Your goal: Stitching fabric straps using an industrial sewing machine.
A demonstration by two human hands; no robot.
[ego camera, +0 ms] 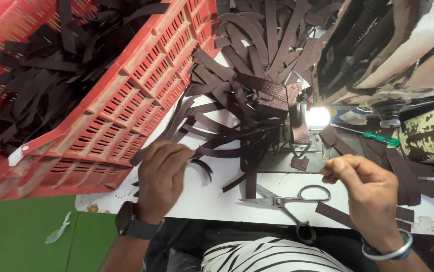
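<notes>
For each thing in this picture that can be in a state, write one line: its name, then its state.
left hand: fingers closed on a dark strap
right hand: fingertips pinched; held item too small to tell
scissors: blades shut, lying flat on the white table
red crate: tilted, filled with dark straps
machine lamp: lit
green screwdriver: lying flat

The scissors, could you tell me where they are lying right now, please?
In the head view, the scissors lie on the white table near its front edge, between the left hand and the right hand.
</notes>
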